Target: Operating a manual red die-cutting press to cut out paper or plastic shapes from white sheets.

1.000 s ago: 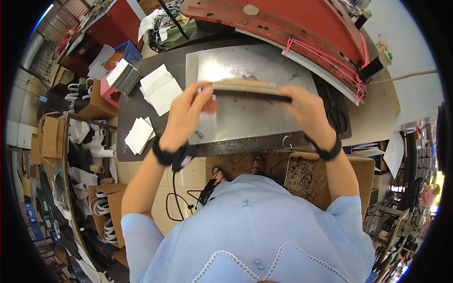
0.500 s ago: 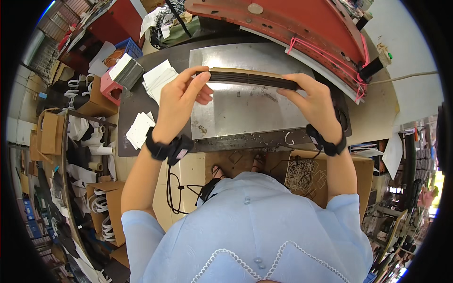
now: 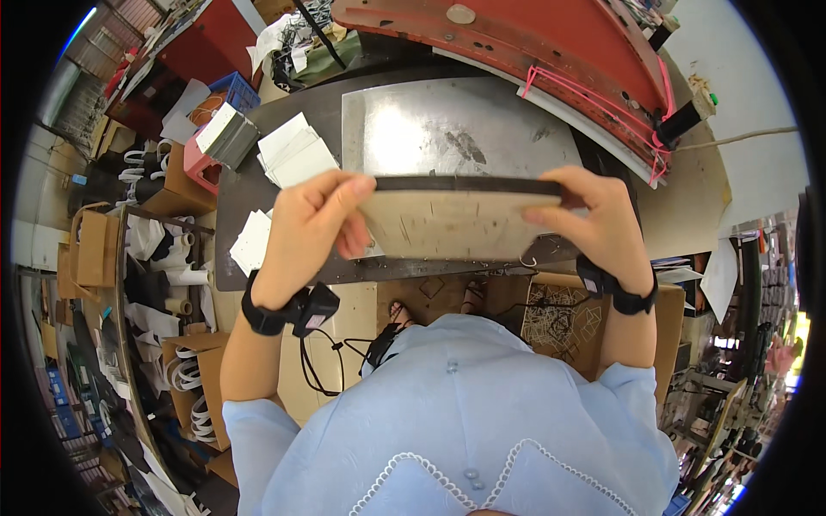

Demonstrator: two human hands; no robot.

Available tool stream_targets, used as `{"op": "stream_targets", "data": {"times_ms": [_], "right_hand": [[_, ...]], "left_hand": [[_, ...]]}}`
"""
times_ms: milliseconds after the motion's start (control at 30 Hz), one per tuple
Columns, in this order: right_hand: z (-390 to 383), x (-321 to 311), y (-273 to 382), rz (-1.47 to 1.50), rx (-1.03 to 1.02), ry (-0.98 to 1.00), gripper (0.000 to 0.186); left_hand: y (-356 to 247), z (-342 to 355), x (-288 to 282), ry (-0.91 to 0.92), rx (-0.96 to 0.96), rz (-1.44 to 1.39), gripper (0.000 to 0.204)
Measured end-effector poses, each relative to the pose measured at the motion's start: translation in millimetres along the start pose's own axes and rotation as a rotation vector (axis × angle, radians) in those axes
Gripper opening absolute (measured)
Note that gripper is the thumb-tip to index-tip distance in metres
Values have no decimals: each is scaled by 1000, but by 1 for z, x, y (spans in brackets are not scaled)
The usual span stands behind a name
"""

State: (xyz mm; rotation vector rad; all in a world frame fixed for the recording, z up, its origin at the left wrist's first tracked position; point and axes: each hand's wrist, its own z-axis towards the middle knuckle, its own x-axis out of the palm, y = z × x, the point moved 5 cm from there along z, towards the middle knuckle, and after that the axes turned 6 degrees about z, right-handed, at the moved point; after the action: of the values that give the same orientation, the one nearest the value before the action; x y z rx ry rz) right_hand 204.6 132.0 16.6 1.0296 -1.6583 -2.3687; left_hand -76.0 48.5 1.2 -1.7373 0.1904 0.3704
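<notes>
The left end of a beige, dark-edged slab (image 3: 452,228) is gripped by the fingers of the left hand (image 3: 310,215), the thumb laid near its upper corner. The right end is pinched by the right hand (image 3: 598,211), the thumb pressed on the marked face and the index finger bent over the dark edge. The slab is held between the hands, over the near side of a metal plate (image 3: 508,138) on the dark table (image 3: 239,193); whether its lower edge is rested on anything cannot be told. Beyond it the plate is left uncovered, bounded at the upper right by a red machine (image 3: 516,30). White sheets (image 3: 297,148) are piled just left of the plate. Both forearms are extended forward, palms turned inward.
</notes>
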Motion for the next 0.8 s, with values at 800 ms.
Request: {"op": "stream_targets", "data": {"times_ms": [800], "right_hand": [[20,58,-53,-175,-44,-393,81]], "left_hand": [[25,40,4,-172,84,15,41]]}}
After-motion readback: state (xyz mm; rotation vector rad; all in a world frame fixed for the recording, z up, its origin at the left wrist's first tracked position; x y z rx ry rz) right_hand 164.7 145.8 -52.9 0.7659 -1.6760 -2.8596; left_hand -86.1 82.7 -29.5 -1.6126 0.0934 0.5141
